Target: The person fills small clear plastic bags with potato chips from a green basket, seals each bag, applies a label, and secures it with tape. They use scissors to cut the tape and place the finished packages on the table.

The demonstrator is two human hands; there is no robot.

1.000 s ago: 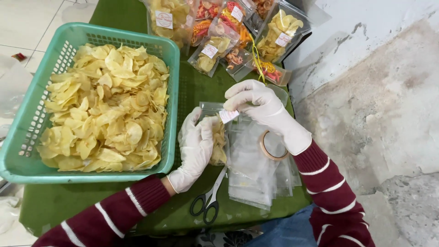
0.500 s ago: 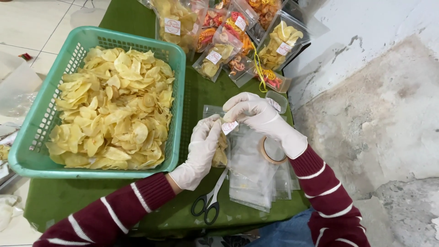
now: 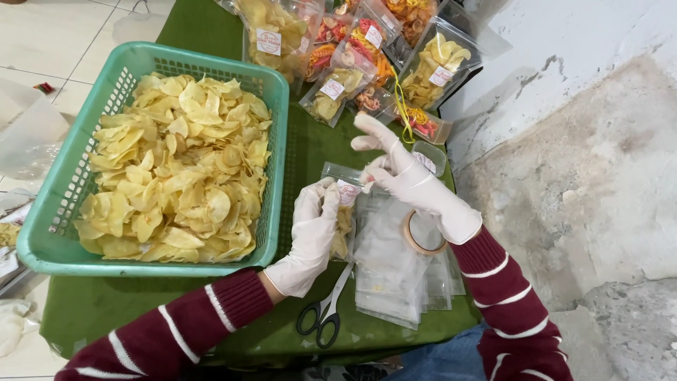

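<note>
Both gloved hands meet over a small clear bag of chips [image 3: 344, 219] lying on the green tablecloth [image 3: 176, 310], just right of the green basket [image 3: 42, 240] heaped with yellow chips [image 3: 176, 169]. The left hand [image 3: 310, 236] lies with its fingers curled loosely closed against the bag's left edge, while the right hand [image 3: 409, 183] pinches the bag's top corner by its white label between thumb and bent fingers, with the index finger stretched straight out toward the far filled packets [image 3: 367, 56]. Near the hands lie a stack of empty clear bags [image 3: 395, 275], a roll of tape [image 3: 423, 233] and black-handled scissors [image 3: 324, 317].
</note>
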